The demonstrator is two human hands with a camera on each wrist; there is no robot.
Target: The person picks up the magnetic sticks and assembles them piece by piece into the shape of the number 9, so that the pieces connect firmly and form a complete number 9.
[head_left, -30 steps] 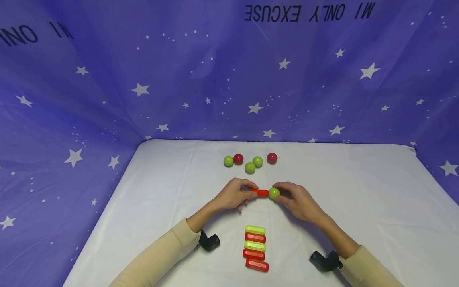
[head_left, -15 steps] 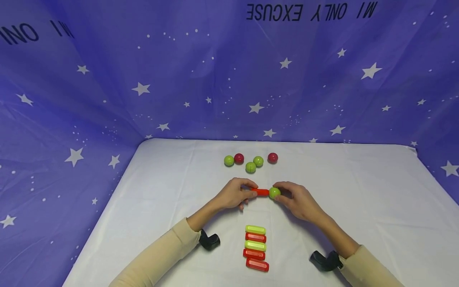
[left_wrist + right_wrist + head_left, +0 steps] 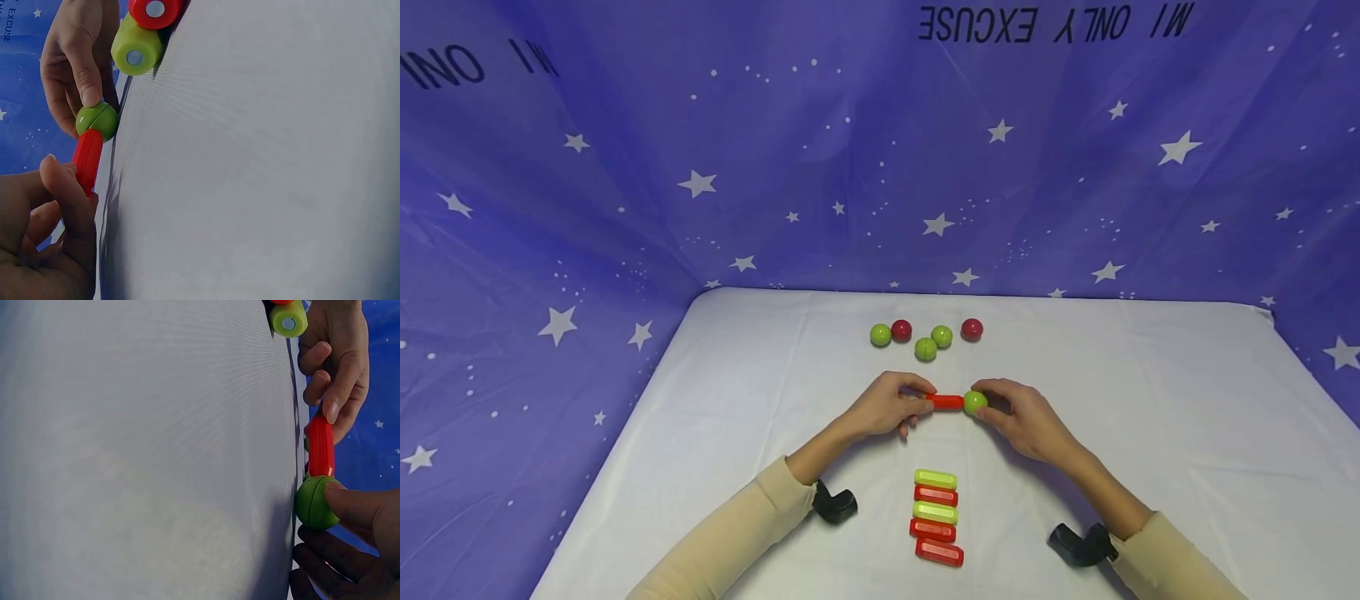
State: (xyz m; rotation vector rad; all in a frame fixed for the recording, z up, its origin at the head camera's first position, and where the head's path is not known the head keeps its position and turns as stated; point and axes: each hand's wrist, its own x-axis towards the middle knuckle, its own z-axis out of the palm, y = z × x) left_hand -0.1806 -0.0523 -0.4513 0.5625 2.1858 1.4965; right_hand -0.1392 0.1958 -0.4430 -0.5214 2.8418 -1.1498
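Observation:
My left hand (image 3: 883, 407) pinches the left end of a red faceted stick (image 3: 949, 403) between thumb and fingers. Against the stick's other end sits a green ball (image 3: 975, 403), which my right hand (image 3: 1028, 423) holds between thumb and fingers. In the left wrist view the ball (image 3: 97, 120) and the stick (image 3: 89, 159) touch in one line, and a seam runs round the ball. The right wrist view has the right thumb on the green ball (image 3: 312, 503), with the red stick (image 3: 321, 447) beyond it. The stick's left end is hidden by my left fingers.
Several red and yellow-green sticks (image 3: 936, 513) lie in a column nearer me on the white tablecloth (image 3: 760, 367). Beyond the hands are loose green balls (image 3: 926, 349) and two red balls (image 3: 972, 329). A purple star-printed curtain (image 3: 865, 167) closes off the back.
My left hand has drawn slightly left, so more of the red stick shows. The ball and my right hand stay nearly still, and the whole view has shifted a little.

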